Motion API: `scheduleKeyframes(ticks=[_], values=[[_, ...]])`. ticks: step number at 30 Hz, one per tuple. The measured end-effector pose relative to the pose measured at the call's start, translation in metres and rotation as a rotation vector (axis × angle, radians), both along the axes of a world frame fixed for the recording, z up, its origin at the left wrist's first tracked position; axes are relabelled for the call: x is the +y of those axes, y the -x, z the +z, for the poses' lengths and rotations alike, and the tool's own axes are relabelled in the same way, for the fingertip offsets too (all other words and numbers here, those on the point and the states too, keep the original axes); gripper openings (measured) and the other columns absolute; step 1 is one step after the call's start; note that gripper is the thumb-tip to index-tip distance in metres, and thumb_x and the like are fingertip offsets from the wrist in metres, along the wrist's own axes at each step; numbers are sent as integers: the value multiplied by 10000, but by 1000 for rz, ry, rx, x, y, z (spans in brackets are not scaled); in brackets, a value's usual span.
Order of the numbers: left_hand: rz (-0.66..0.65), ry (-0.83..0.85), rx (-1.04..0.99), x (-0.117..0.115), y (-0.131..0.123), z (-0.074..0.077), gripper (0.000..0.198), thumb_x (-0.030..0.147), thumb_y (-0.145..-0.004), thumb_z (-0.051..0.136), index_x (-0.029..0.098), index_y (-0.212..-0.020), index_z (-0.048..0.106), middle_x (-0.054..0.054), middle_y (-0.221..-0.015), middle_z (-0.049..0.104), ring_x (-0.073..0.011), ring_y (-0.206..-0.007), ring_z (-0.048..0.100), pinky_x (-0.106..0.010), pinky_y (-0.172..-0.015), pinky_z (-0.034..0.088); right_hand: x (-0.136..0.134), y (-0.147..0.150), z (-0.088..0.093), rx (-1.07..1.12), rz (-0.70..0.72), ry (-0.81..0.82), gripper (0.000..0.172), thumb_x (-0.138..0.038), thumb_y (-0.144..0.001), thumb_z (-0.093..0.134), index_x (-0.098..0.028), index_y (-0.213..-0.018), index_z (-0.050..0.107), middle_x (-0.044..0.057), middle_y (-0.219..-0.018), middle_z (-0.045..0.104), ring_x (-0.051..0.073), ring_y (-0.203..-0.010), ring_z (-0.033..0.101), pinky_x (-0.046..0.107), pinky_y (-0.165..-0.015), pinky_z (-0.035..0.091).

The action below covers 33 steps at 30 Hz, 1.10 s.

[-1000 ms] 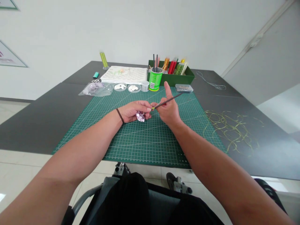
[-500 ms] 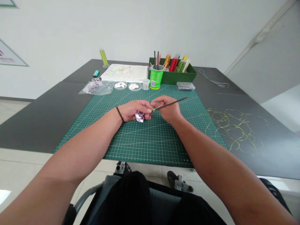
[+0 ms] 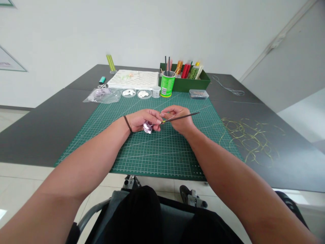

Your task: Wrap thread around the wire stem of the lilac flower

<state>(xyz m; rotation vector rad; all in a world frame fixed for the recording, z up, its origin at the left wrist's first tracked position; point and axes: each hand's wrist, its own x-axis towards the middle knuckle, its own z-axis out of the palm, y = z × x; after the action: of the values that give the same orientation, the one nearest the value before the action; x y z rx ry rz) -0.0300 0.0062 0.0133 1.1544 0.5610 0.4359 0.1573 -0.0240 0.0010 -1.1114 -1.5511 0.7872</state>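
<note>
My left hand [image 3: 142, 118] is closed round a thin dark stick [image 3: 188, 115], with a shiny lilac flower [image 3: 147, 127] showing below its fingers at the stick's left end. A small bit of yellow-green thread [image 3: 164, 121] is wrapped round the stick by the left fingertips. My right hand [image 3: 183, 123] is beside it, thumb and forefinger pinched together near that wrapping. A fine pale thread seems to run from the right fingers, though it is too thin to follow. The stick's free end slants up to the right, in front of the right hand. Both hands are above the green cutting mat [image 3: 152, 159].
Loose gold-green cord [image 3: 246, 139] lies tangled at the right. Across the back stand a plastic bag [image 3: 103, 95], two dishes of white pieces [image 3: 129, 92], a green can with sticks [image 3: 167, 84], a clear case [image 3: 198, 94] and a dark green box [image 3: 188, 84] of coloured rolls.
The whole view has shifted slightly. Both hands keep their hold, with the right fingers a little changed in position beside the stick. The flower and stick stay in the left hand.
</note>
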Motion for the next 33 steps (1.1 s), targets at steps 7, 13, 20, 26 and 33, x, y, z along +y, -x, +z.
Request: scheduleKeyframes(ticks=[7, 13, 20, 26, 33], values=[[8, -8, -16, -1, 0, 0, 111, 115, -640, 779, 115, -706, 689, -47, -550, 687, -159, -580, 702, -229, -589, 549, 1, -1, -1, -18, -8, 7, 403, -582, -692, 813, -187, -761, 772, 1, -602, 589, 99, -525, 429, 261, -469, 323], [41, 1, 0, 0, 0, -3, 116, 113, -661, 776, 117, -729, 682, -43, -560, 685, -154, -588, 702, -228, -594, 545, 3, -2, -3, -27, -27, 4, 334, -494, -725, 808, -164, -760, 772, -1, -602, 571, 99, -535, 406, 270, -486, 320], [57, 18, -4, 1, 0, -4, 131, 105, -644, 785, 119, -738, 694, -44, -548, 682, -158, -601, 708, -223, -592, 545, 4, 0, -8, 0, -56, 23, 197, -393, -707, 806, -200, -721, 769, -26, -559, 550, 92, -512, 386, 258, -477, 308], [33, 36, 0, 1, 1, -5, 127, 116, -666, 785, 121, -745, 685, -47, -582, 700, -141, -581, 691, -213, -570, 525, 3, 1, -9, 14, -54, 13, 202, -412, -702, 799, -212, -705, 771, -12, -565, 581, 98, -497, 396, 261, -459, 310], [32, 57, -10, 0, 3, -6, 159, 138, -652, 817, 114, -746, 691, -54, -603, 709, -135, -576, 687, -203, -552, 513, 3, 2, -12, 25, -3, 2, 262, -478, -733, 788, -218, -701, 764, 9, -630, 651, 113, -525, 469, 274, -489, 370]])
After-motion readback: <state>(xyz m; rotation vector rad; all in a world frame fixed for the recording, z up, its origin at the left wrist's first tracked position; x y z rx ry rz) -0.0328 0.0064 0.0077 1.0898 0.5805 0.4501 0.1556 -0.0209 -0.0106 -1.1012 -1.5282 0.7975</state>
